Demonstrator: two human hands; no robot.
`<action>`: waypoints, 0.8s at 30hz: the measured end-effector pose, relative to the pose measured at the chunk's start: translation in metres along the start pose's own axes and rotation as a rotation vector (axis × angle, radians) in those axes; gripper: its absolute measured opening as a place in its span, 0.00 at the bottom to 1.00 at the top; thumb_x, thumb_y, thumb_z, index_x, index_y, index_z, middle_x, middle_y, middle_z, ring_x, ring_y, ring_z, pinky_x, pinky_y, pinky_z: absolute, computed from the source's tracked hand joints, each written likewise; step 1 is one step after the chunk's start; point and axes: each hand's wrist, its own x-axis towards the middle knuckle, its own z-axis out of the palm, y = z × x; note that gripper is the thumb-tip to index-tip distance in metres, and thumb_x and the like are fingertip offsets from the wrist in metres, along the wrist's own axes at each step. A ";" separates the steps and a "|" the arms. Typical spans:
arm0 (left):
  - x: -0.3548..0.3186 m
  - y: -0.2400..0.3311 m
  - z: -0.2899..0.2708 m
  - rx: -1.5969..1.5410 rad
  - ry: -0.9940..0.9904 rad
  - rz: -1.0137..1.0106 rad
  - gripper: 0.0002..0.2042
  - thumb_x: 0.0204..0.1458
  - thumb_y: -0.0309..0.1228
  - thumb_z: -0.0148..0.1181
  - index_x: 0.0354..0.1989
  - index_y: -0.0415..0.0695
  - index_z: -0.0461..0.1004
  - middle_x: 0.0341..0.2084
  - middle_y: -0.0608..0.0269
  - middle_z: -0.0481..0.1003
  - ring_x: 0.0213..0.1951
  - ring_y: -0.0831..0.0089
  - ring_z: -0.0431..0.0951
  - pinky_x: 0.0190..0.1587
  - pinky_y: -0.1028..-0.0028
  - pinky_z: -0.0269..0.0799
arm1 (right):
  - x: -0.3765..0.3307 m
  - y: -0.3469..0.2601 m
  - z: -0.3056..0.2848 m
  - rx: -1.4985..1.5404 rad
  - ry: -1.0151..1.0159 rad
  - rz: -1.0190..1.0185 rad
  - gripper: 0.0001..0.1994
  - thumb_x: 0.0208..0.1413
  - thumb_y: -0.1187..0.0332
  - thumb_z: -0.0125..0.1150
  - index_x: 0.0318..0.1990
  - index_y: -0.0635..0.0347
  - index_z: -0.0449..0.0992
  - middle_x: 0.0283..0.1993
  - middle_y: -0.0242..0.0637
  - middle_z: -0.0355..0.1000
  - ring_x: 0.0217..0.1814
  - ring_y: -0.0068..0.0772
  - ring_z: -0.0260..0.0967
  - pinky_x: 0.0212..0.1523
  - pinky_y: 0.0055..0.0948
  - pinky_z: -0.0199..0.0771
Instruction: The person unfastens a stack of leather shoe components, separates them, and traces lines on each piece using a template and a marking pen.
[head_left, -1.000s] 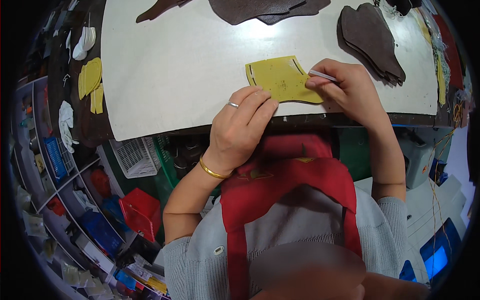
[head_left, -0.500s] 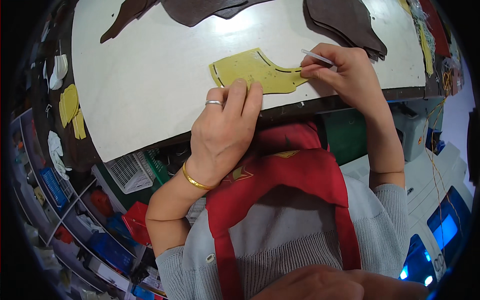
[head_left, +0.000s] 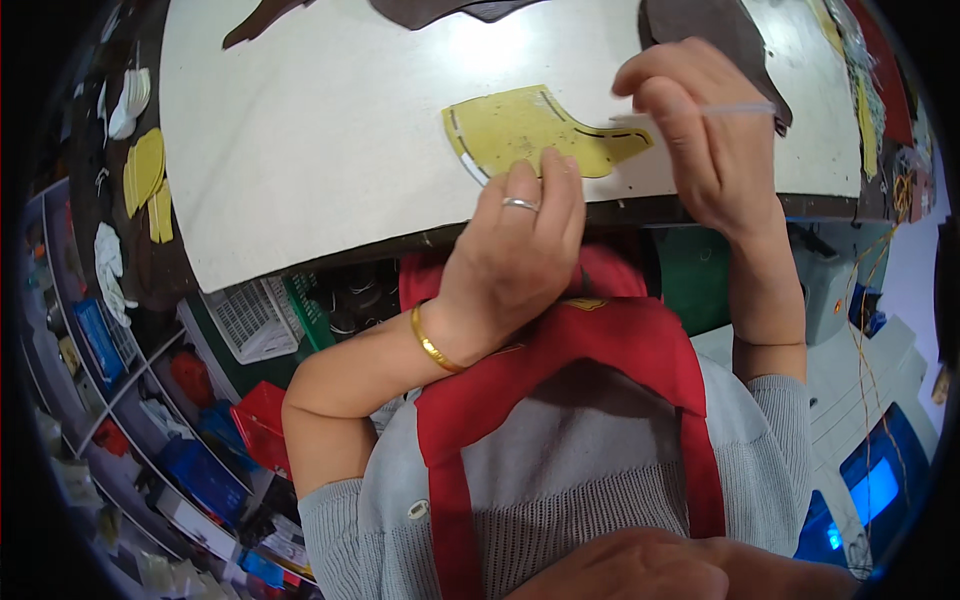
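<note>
On the white tabletop lies a flat yellow template (head_left: 520,115) with dark slot-like dashes near its edges. A slot at its lower left shows white. My left hand (head_left: 525,235), wearing a ring and a gold bangle, rests its closed fingertips on the template's near edge; its thumb is hidden. My right hand (head_left: 715,140) is raised beside the template's narrow right end, apart from it and slightly blurred. Its fingers are curled, and a thin pale pen-like stick (head_left: 742,108) sticks out across it to the right. The stick's other end is hidden.
Dark brown leather pieces (head_left: 700,25) lie at the far right, with more leather (head_left: 430,8) at the far middle. Small yellow pieces (head_left: 145,172) rest left of the white board (head_left: 300,150). Below the table edge stand a white basket (head_left: 250,325) and shelves with bins.
My right hand has lifted away from the template's right end, and the stick now points right. My left hand and the template appear farther right in view. The template's lower-left slot now shows white.
</note>
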 end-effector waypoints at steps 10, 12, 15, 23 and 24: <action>0.002 0.005 0.007 -0.014 0.213 -0.032 0.17 0.55 0.33 0.54 0.47 0.36 0.80 0.42 0.48 0.77 0.40 0.55 0.78 0.45 0.65 0.79 | 0.062 -0.025 0.063 0.258 -0.380 -0.089 0.08 0.56 0.64 0.61 0.35 0.59 0.76 0.25 0.46 0.76 0.32 0.52 0.78 0.31 0.46 0.75; 0.006 0.007 0.004 0.041 0.168 -0.090 0.15 0.56 0.33 0.55 0.46 0.38 0.80 0.42 0.51 0.77 0.38 0.60 0.77 0.43 0.69 0.79 | 0.064 -0.015 0.070 0.126 -0.166 -0.099 0.10 0.57 0.62 0.61 0.39 0.58 0.76 0.27 0.44 0.77 0.32 0.51 0.79 0.32 0.46 0.75; 0.007 0.005 0.004 0.045 0.197 -0.099 0.13 0.57 0.33 0.55 0.45 0.40 0.80 0.42 0.53 0.77 0.36 0.64 0.75 0.42 0.71 0.78 | 0.055 -0.012 0.048 0.204 -0.250 0.128 0.11 0.61 0.59 0.61 0.42 0.55 0.79 0.32 0.42 0.79 0.33 0.47 0.80 0.34 0.44 0.76; 0.015 0.007 0.000 0.078 0.106 -0.079 0.13 0.54 0.32 0.56 0.47 0.46 0.79 0.46 0.60 0.78 0.32 0.66 0.74 0.32 0.78 0.73 | 0.021 0.009 0.029 0.191 -0.228 0.196 0.15 0.69 0.60 0.56 0.39 0.64 0.80 0.31 0.39 0.77 0.30 0.39 0.78 0.35 0.30 0.75; 0.016 0.007 0.001 0.075 0.106 -0.073 0.11 0.56 0.33 0.55 0.43 0.43 0.78 0.44 0.59 0.76 0.30 0.69 0.69 0.34 0.77 0.72 | 0.021 0.007 0.030 0.156 -0.231 0.177 0.16 0.69 0.58 0.57 0.38 0.63 0.79 0.31 0.40 0.76 0.29 0.45 0.76 0.32 0.33 0.74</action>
